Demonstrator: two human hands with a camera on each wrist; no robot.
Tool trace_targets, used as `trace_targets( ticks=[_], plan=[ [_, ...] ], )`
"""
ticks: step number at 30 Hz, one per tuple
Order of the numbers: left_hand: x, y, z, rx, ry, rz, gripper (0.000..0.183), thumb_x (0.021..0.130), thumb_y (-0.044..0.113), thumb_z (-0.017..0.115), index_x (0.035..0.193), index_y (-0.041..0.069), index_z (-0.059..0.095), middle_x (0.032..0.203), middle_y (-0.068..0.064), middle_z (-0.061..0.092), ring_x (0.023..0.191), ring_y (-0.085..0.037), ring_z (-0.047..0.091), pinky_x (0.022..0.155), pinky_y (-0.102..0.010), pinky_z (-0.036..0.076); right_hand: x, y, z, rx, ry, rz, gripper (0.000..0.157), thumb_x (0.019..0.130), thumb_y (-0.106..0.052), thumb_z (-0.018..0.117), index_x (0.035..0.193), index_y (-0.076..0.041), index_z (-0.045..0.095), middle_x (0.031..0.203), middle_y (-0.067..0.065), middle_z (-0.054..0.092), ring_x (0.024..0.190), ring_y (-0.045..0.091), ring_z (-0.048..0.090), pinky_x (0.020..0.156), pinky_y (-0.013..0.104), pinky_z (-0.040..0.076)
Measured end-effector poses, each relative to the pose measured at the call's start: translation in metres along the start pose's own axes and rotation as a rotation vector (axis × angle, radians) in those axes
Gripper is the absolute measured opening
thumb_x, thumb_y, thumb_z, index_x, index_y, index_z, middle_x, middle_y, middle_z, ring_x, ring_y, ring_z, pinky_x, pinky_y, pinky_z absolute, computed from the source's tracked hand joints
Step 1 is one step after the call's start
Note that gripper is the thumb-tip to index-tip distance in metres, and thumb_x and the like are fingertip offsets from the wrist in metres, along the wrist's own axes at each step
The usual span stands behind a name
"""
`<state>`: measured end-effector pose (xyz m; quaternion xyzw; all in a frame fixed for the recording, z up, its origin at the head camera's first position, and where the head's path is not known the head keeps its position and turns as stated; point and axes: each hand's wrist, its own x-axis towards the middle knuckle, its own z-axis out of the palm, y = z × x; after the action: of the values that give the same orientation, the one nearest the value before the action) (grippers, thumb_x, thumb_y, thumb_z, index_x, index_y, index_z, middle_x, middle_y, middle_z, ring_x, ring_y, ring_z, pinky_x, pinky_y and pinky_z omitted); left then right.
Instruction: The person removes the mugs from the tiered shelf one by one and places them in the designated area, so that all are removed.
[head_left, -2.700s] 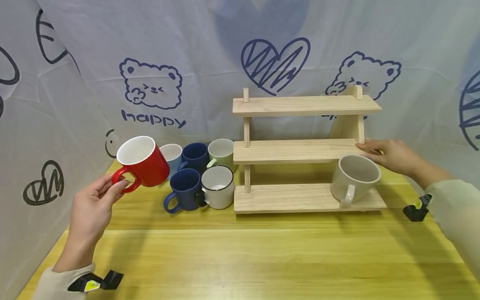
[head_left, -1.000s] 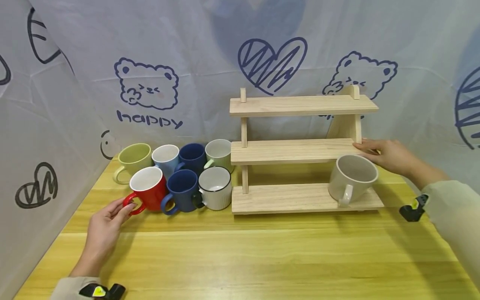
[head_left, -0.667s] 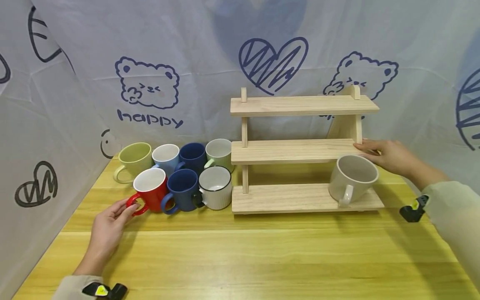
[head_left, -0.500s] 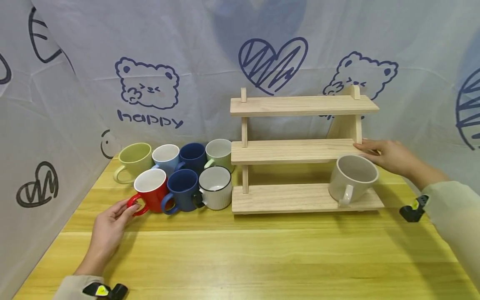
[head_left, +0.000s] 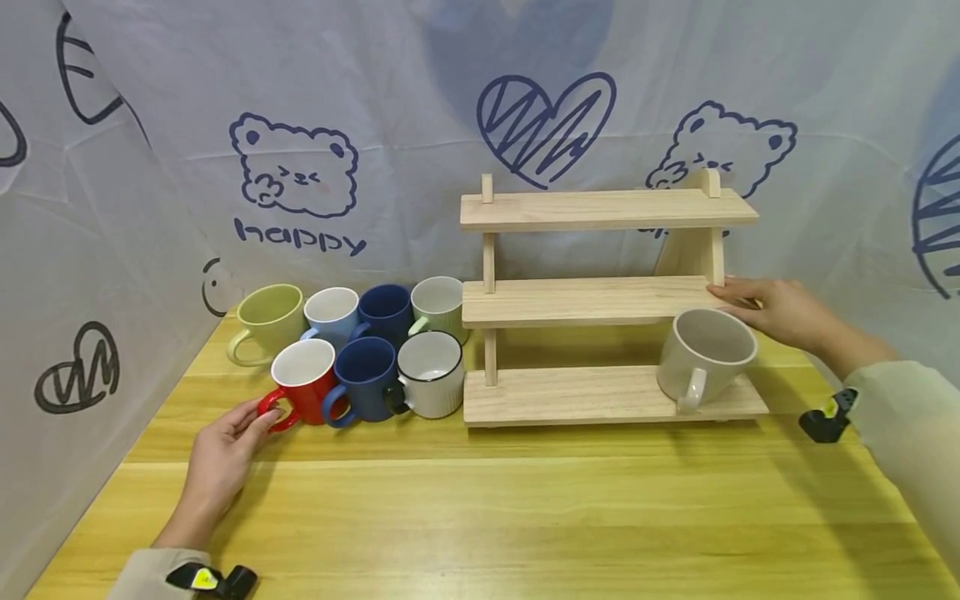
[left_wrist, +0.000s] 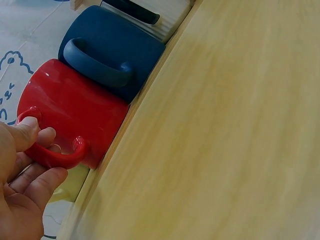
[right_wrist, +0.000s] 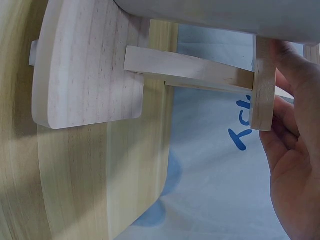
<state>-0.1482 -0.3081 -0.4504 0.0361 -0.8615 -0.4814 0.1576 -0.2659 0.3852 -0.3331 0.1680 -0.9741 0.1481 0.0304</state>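
My left hand (head_left: 222, 457) pinches the handle of a red mug (head_left: 306, 390) with a white inside. In the left wrist view, thumb and fingertips close around that handle, and the red mug (left_wrist: 75, 107) stands upright against a dark blue mug (left_wrist: 112, 50). On the right, my right hand (head_left: 787, 312) grips the right end of the middle board of a three-tier wooden display shelf (head_left: 570, 302). The right wrist view shows the board's end (right_wrist: 263, 85) between thumb and fingers. A beige mug (head_left: 708, 354) stands on the bottom tier, its handle to the front.
Behind the red mug are a yellow-green mug (head_left: 272, 321), a light blue mug (head_left: 333, 315), another dark blue mug (head_left: 386, 310) and a pale green mug (head_left: 439, 304). A white mug with a black rim (head_left: 431, 379) sits left of the shelf. A printed cloth (head_left: 420, 167) hangs behind the table.
My left hand has lowered the red mug from mid-air to the front row, uncovering the yellow-green mug, then shifted it slightly right. My right hand has stayed on the shelf.
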Motion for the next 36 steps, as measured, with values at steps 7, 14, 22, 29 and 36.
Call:
trace_targets(
  ticks=[7, 14, 22, 29, 36],
  plan=[
    [0.000, 0.000, 0.000, 0.026, -0.003, 0.024, 0.041, 0.099, 0.021, 0.061, 0.126, -0.010, 0.059, 0.116, -0.028, 0.064, 0.085, 0.014, 0.058, 0.071, -0.010, 0.052, -0.001, 0.000, 0.000, -0.003, 0.012, -0.011, 0.045, 0.098, -0.029, 0.061, 0.136, -0.005, 0.055, 0.140, 0.026, 0.046, 0.122, 0.054, 0.045, 0.098, 0.068, 0.035],
    [0.001, 0.003, 0.000, 0.048, -0.004, 0.044, 0.041, 0.098, 0.022, 0.062, 0.124, -0.010, 0.060, 0.115, -0.027, 0.064, 0.087, 0.018, 0.055, 0.072, -0.006, 0.048, -0.003, 0.001, 0.000, 0.000, 0.023, -0.023, 0.044, 0.098, -0.028, 0.061, 0.135, -0.005, 0.056, 0.140, 0.025, 0.047, 0.123, 0.053, 0.045, 0.098, 0.068, 0.035],
    [0.000, 0.012, -0.010, 0.155, 0.012, 0.095, 0.045, 0.096, 0.026, 0.066, 0.129, -0.004, 0.059, 0.118, -0.023, 0.064, 0.092, 0.009, 0.057, 0.077, -0.002, 0.043, -0.002, 0.000, 0.000, -0.001, 0.035, -0.026, 0.043, 0.098, -0.028, 0.062, 0.135, -0.007, 0.057, 0.139, 0.024, 0.048, 0.121, 0.053, 0.046, 0.098, 0.068, 0.036],
    [0.000, 0.032, -0.016, 0.314, 0.048, 0.187, 0.042, 0.093, 0.029, 0.069, 0.125, 0.003, 0.064, 0.123, -0.018, 0.064, 0.112, -0.042, 0.059, 0.093, -0.041, 0.050, -0.001, 0.002, 0.001, 0.008, 0.032, -0.025, 0.043, 0.098, -0.028, 0.061, 0.135, -0.006, 0.057, 0.139, 0.025, 0.048, 0.121, 0.052, 0.047, 0.098, 0.068, 0.035],
    [0.000, 0.061, -0.008, 0.418, 0.015, 0.371, 0.041, 0.087, 0.023, 0.077, 0.121, 0.003, 0.066, 0.119, -0.022, 0.064, 0.102, -0.041, 0.060, 0.080, -0.056, 0.049, -0.002, -0.001, -0.001, 0.004, 0.028, -0.024, 0.043, 0.099, -0.028, 0.061, 0.135, -0.006, 0.057, 0.139, 0.026, 0.048, 0.121, 0.052, 0.047, 0.098, 0.068, 0.036]
  ],
)
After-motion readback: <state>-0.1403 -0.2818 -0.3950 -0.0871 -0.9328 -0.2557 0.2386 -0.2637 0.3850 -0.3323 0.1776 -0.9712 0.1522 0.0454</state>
